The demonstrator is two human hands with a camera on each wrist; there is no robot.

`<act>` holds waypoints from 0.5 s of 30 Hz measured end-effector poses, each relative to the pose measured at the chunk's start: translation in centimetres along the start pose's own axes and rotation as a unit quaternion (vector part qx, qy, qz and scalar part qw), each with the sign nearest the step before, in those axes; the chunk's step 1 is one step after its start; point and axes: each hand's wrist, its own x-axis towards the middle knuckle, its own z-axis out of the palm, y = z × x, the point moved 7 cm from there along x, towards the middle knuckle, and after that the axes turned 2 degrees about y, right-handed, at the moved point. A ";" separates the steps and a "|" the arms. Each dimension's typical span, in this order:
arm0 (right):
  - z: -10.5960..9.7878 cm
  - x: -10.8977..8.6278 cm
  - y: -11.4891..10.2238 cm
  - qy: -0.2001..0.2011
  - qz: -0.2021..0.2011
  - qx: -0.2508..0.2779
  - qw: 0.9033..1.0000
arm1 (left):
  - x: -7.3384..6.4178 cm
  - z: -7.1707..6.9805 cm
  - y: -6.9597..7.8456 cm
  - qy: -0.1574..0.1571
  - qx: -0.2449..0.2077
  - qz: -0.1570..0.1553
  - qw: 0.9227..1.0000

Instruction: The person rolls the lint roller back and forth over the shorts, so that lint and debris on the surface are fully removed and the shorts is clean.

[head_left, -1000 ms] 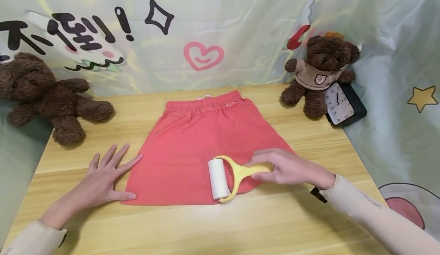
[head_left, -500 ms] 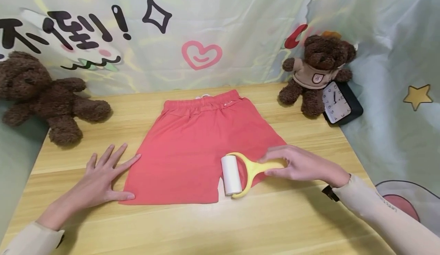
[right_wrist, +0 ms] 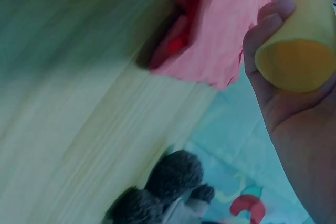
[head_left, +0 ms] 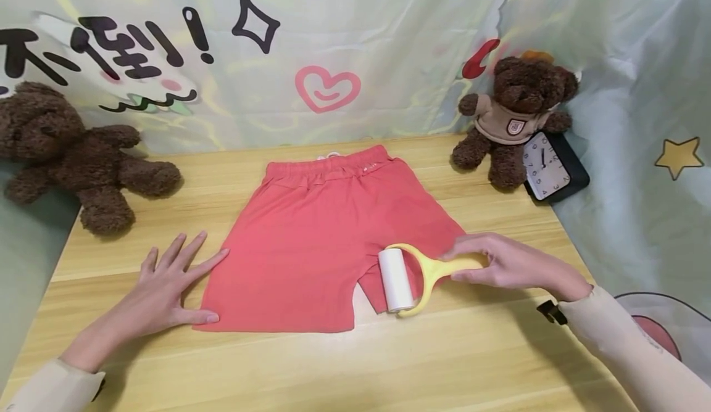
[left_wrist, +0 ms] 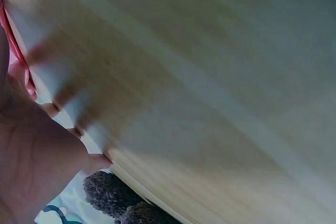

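Note:
Red shorts (head_left: 311, 233) lie flat on the wooden table, waistband at the back, with the right leg's hem bunched and drawn up. My right hand (head_left: 508, 261) grips the yellow handle of a lint roller (head_left: 397, 279), whose white cylinder rests on that leg near its hem. In the right wrist view the hollow end of the handle (right_wrist: 296, 66) shows inside the curled fingers. My left hand (head_left: 161, 288) lies spread on the table at the left, its thumb and index fingertip on the edge of the shorts. The left wrist view shows its palm (left_wrist: 39, 156) and bare wood.
A brown teddy bear (head_left: 83, 159) sits at the back left. Another bear (head_left: 516, 116) in a beige top sits at the back right, beside a black-framed clock (head_left: 550, 166). A printed curtain (head_left: 389, 60) hangs behind the table (head_left: 278, 369).
My right hand has moved to the right with the lint roller. The right leg of the shorts has been dragged along and bunched, opening a gap between the legs. My left hand stays in place.

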 end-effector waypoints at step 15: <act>-2.3 -3.6 1.3 0.032 0.015 -0.026 0.999 | 0.0 -0.1 0.1 -0.003 0.005 0.001 1.000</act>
